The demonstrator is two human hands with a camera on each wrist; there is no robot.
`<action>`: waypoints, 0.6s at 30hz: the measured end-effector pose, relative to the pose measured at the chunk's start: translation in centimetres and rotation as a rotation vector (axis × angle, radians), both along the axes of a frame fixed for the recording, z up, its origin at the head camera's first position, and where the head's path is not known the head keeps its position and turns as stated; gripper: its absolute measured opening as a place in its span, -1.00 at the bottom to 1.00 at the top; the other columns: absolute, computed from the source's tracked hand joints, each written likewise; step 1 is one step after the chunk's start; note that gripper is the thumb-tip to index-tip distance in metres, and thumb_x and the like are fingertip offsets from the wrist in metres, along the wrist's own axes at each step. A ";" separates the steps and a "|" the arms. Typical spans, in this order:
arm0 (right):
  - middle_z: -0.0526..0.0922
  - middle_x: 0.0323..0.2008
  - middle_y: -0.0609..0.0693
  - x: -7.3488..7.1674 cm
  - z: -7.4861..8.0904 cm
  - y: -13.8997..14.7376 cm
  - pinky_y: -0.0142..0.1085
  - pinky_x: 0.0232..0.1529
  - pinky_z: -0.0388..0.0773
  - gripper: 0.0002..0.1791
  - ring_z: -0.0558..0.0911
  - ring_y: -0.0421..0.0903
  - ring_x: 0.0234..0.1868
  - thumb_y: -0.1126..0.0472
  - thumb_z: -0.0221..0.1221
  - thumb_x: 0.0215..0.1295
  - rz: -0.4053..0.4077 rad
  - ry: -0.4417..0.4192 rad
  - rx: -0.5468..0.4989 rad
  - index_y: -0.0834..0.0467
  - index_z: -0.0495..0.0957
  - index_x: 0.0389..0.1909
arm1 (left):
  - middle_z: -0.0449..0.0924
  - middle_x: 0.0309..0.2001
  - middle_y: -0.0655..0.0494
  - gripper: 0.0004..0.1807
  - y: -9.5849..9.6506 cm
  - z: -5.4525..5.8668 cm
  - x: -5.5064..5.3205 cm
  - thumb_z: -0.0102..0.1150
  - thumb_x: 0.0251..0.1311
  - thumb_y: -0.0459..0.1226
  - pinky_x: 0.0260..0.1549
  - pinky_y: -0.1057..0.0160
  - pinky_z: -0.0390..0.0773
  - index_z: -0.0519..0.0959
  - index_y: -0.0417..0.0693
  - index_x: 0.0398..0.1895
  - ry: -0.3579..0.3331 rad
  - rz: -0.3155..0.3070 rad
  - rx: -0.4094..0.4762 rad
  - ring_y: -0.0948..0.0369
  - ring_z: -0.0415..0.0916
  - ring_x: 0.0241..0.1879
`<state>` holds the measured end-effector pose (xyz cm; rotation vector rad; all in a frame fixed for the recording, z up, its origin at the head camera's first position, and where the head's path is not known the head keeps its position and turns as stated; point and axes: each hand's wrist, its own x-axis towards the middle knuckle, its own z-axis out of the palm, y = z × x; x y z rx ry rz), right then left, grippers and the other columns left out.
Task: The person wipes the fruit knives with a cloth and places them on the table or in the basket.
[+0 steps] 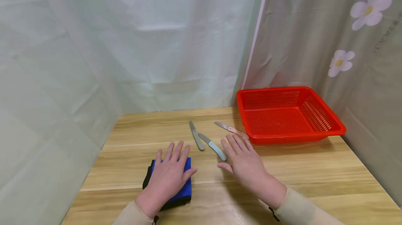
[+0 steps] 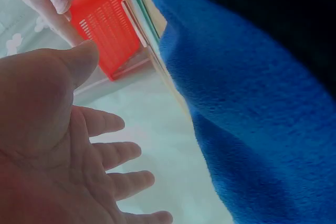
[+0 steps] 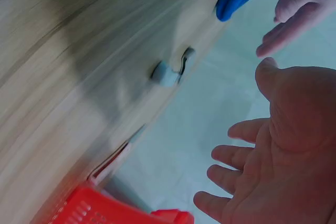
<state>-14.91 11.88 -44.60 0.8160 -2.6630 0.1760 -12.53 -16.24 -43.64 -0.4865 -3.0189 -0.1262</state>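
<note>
My left hand (image 1: 169, 176) is spread over a folded blue cloth with black edging (image 1: 187, 183). In the left wrist view a gap shows between that palm and the blue cloth (image 2: 247, 77). My right hand (image 1: 246, 165), fingers straight and holding nothing, hovers over the table beside the knives. Nearest to it lies a knife with a light blue handle (image 1: 217, 150). A grey-green-handled knife (image 1: 196, 137) lies left of that one. Beyond the right fingertips is a pink-handled knife (image 1: 235, 131), its handle end close to the red basket. All three blades are exposed and point away from me.
A red plastic basket (image 1: 293, 137) with slotted walls stands at the back right of the wooden table (image 1: 125, 155). Pale curtains (image 1: 172, 43) hang behind the table and at both sides, the right one printed with flowers.
</note>
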 end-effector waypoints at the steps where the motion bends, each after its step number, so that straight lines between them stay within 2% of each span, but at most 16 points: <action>1: 0.44 0.55 0.28 -0.1 -0.1 -0.2 0.23 0.56 0.31 -0.16 0.37 0.29 0.59 -0.22 0.33 0.53 0.001 -0.009 0.005 0.24 0.45 0.58 | 0.17 0.71 -0.19 -0.12 0.0 -0.1 0.0 0.23 0.54 0.24 0.49 -0.57 0.07 0.33 -0.03 0.72 -0.001 0.001 0.002 -0.29 0.07 0.68; 10: 0.42 0.57 0.29 -1.4 -1.2 -2.2 0.26 0.58 0.26 -0.14 0.38 0.31 0.60 -0.25 0.28 0.56 -0.023 -0.155 0.018 0.25 0.42 0.61 | 0.22 0.69 -0.18 -0.08 -0.1 -1.3 -0.1 0.22 0.53 0.28 0.41 -0.62 0.13 0.31 -0.01 0.74 -0.056 0.029 -0.018 -0.29 0.11 0.66; 18: 0.45 0.56 0.27 -2.5 -2.2 -2.9 0.30 0.56 0.27 -0.14 0.41 0.30 0.58 -0.28 0.25 0.58 -0.072 -0.239 0.048 0.24 0.43 0.61 | 0.23 0.68 -0.21 -0.07 0.1 -1.9 -0.3 0.23 0.51 0.30 0.39 -0.66 0.12 0.32 -0.02 0.73 -0.110 0.037 -0.024 -0.30 0.12 0.66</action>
